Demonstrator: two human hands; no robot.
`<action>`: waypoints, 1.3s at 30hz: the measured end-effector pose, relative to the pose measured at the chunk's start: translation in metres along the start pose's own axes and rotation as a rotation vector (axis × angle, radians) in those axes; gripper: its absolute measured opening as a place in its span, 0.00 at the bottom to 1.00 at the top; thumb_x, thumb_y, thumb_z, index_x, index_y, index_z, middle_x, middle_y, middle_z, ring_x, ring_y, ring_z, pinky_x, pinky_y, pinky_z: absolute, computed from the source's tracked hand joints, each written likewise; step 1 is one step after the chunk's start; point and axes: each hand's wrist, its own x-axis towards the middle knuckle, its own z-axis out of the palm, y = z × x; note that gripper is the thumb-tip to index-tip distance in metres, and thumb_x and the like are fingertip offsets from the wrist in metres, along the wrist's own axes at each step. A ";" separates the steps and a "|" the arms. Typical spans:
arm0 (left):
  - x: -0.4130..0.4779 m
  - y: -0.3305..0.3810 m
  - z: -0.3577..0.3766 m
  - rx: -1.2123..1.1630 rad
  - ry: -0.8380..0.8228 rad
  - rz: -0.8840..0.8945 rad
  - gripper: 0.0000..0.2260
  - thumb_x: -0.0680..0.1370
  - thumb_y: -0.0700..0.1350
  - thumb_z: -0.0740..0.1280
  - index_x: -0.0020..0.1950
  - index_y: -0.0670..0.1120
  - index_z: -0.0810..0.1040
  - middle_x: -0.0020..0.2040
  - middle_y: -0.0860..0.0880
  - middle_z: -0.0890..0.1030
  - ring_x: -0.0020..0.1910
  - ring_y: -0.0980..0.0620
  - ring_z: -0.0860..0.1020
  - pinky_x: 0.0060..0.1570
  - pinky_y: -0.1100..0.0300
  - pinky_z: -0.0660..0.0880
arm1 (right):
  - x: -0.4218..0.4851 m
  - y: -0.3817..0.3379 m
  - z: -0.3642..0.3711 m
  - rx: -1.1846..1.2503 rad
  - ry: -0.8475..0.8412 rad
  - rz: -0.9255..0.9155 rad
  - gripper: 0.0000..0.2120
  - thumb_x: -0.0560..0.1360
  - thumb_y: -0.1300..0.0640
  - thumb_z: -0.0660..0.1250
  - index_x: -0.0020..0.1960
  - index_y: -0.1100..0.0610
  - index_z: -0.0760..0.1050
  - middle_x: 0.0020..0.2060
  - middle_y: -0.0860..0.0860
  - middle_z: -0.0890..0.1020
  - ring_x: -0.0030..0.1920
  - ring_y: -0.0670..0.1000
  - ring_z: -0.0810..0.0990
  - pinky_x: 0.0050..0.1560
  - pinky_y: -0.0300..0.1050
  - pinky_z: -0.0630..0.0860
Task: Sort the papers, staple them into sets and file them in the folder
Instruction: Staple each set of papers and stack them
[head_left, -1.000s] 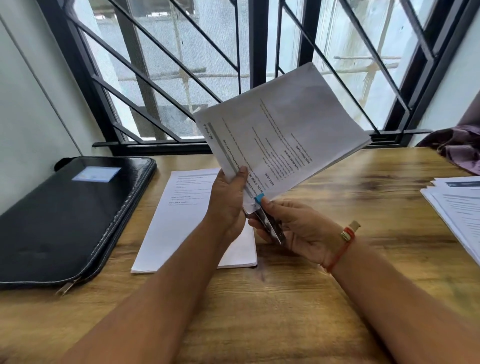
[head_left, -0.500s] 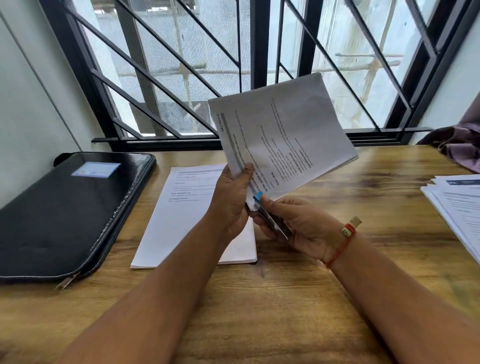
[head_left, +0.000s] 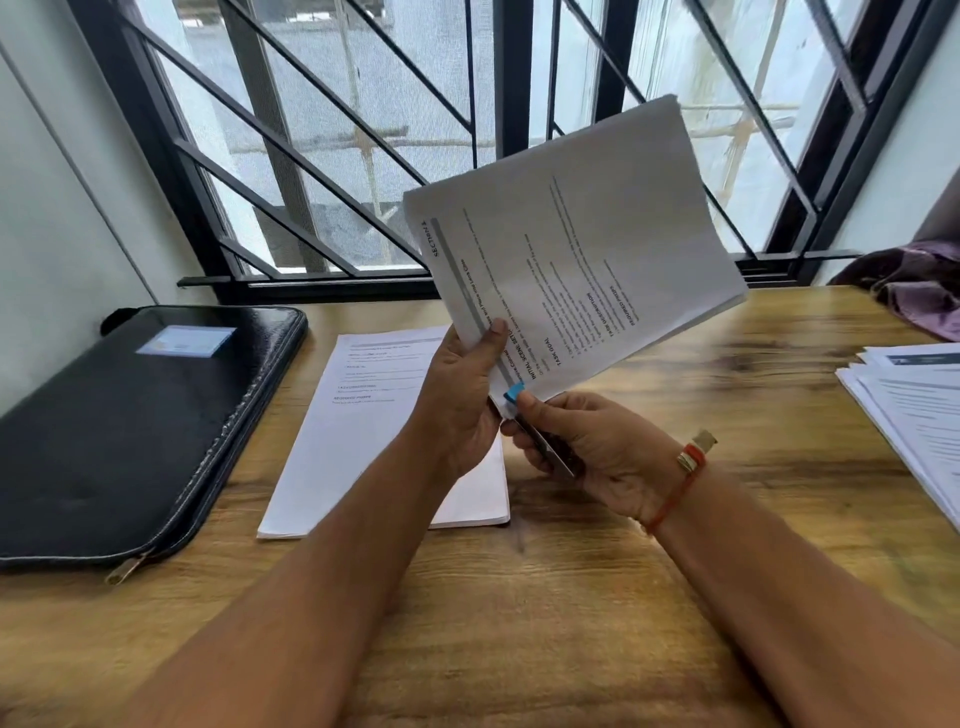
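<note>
- Stapling underway: left hand (head_left: 462, 405) pinches the raised paper set (head_left: 571, 249) at its lower corner.
- Right hand (head_left: 587, 447) curled round a blue-tipped stapler (head_left: 540, 441), nose at that corner.
- Paper stack (head_left: 363, 415) flat on the tabletop (head_left: 571, 597); whether it is stapled, cannot tell.
- Loose papers (head_left: 914, 415), far right: probably unsorted.
- Black folder (head_left: 130, 426), left, closed: filing apparently not begun.

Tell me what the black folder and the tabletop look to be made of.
Folder: black leather or imitation leather, going by its soft sheen and zipped edge. Table: wood or wood-look laminate, smooth, with brown grain streaks.
</note>
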 end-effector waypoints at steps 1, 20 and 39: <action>0.000 0.000 -0.001 -0.005 -0.002 0.001 0.07 0.83 0.41 0.62 0.58 0.51 0.76 0.50 0.47 0.83 0.51 0.47 0.82 0.41 0.53 0.83 | -0.001 -0.001 0.000 0.009 -0.011 0.005 0.13 0.77 0.55 0.69 0.52 0.65 0.80 0.40 0.57 0.83 0.35 0.47 0.79 0.35 0.38 0.77; 0.020 0.009 -0.027 -0.027 0.130 0.014 0.08 0.83 0.41 0.62 0.57 0.53 0.76 0.49 0.48 0.85 0.52 0.46 0.83 0.47 0.44 0.82 | 0.014 -0.027 -0.085 -1.414 0.724 -0.221 0.15 0.75 0.46 0.72 0.57 0.54 0.82 0.52 0.58 0.83 0.53 0.58 0.80 0.48 0.45 0.72; 0.020 0.030 -0.038 0.126 -0.001 0.010 0.10 0.83 0.42 0.61 0.61 0.52 0.77 0.50 0.49 0.86 0.48 0.50 0.85 0.45 0.50 0.84 | 0.012 -0.054 -0.097 0.247 0.622 -0.370 0.31 0.80 0.33 0.51 0.57 0.57 0.78 0.51 0.55 0.85 0.50 0.55 0.85 0.47 0.47 0.81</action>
